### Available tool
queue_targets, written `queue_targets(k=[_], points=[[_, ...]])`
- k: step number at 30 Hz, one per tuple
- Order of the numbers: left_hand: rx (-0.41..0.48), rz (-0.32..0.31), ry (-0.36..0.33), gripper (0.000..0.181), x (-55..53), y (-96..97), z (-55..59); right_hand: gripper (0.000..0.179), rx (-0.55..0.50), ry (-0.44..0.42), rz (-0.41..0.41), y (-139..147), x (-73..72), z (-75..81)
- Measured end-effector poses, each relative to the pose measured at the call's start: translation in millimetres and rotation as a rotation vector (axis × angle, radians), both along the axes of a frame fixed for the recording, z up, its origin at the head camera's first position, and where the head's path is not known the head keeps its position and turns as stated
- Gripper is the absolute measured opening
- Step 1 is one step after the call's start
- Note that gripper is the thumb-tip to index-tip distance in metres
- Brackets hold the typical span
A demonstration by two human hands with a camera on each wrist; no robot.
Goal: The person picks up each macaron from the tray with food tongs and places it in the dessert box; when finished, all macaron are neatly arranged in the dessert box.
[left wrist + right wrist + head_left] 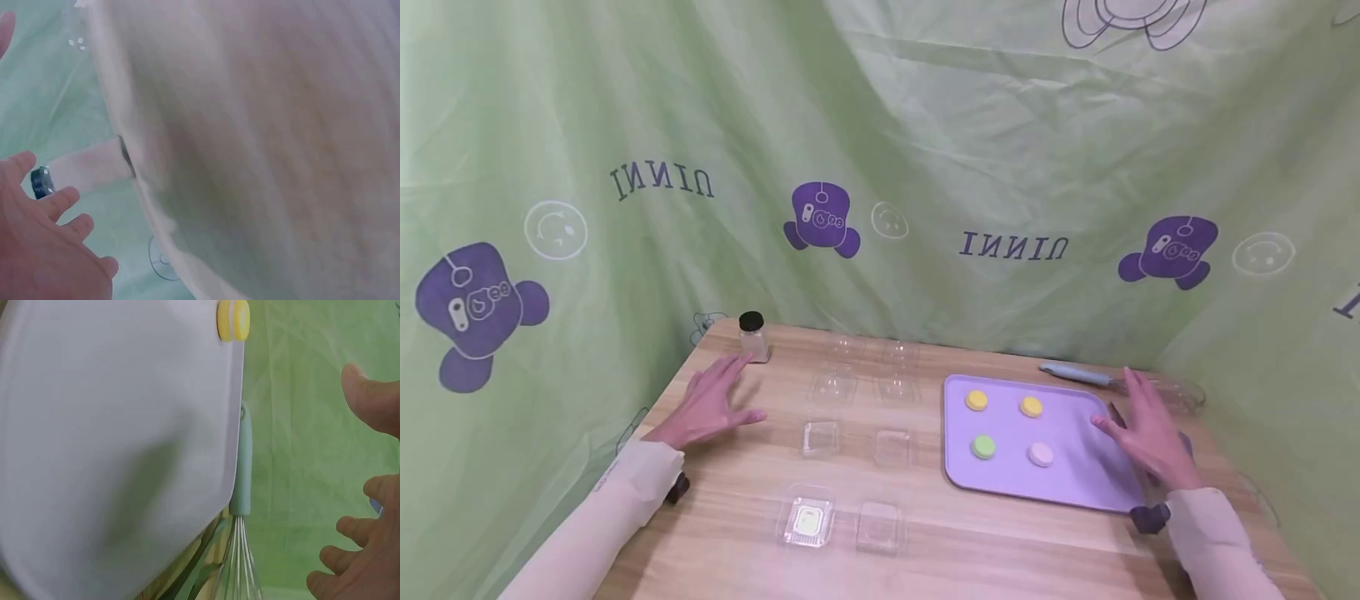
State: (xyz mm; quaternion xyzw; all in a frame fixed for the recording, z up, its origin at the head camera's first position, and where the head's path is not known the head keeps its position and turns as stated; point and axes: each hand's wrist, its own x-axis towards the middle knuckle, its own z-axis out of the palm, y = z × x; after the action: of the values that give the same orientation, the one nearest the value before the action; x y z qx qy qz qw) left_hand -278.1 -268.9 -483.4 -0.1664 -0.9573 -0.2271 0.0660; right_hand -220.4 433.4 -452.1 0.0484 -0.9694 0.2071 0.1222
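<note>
My left hand (706,404) hovers over the table's left side with fingers spread, holding nothing. The nearest thing to it is a small clear jar (754,342) with a black lid, upright at the back left. My right hand (1153,437), also spread and holding nothing, hangs above the right end of a purple tray (1075,492). On the tray lie two yellow macarons (1032,407), a green macaron (983,447) and a pale pink macaron (1041,454). Behind that hand lies a whisk (244,469) with a light blue handle, its wires partly covered in the head view.
Several clear plastic boxes (880,527) stand in two columns mid-table; one front box (808,518) shows a pale square in its base. A dark long utensil (194,565), partly hidden, lies between tray and whisk. A green printed curtain (910,167) borders the table's back and sides.
</note>
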Motion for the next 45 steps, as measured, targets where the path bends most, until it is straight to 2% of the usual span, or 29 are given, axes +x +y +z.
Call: queue_targets(k=[3,6,10,18,27,33,36,41,45], points=[[0.081,-0.038,-0.016,0.114,-0.8,5.1,3.7,0.103,-0.019,-0.009,-0.016,5.8,1.4,1.7],[0.18,-0.073,-0.071,0.117,-1.4,10.1,6.8,0.103,-0.039,-0.024,-0.027,9.9,3.3,2.2],[0.231,-0.105,-0.148,0.124,-0.8,15.5,8.5,0.103,-0.069,-0.053,-0.045,14.1,6.5,-1.0],[0.228,-0.13,-0.226,0.12,0.7,28.9,12.2,0.098,-0.116,-0.096,-0.117,26.5,13.5,-10.1],[0.319,-0.103,-0.346,0.113,9.0,42.8,16.4,0.085,-0.041,-0.164,-0.184,30.9,15.3,-13.1],[0.312,-0.114,-0.377,0.107,10.8,55.4,15.8,0.089,0.003,-0.283,-0.227,37.0,12.9,-13.3],[0.294,-0.127,-0.378,0.106,12.8,60.5,14.5,0.089,0.018,-0.328,-0.22,38.6,10.7,-12.7],[0.271,-0.148,-0.385,0.107,16.6,69.2,11.8,0.078,0.035,-0.339,-0.192,38.3,7.6,-13.6],[0.246,-0.153,-0.399,0.109,19.6,75.0,10.4,0.079,0.041,-0.341,-0.19,37.7,6.1,-14.5]])
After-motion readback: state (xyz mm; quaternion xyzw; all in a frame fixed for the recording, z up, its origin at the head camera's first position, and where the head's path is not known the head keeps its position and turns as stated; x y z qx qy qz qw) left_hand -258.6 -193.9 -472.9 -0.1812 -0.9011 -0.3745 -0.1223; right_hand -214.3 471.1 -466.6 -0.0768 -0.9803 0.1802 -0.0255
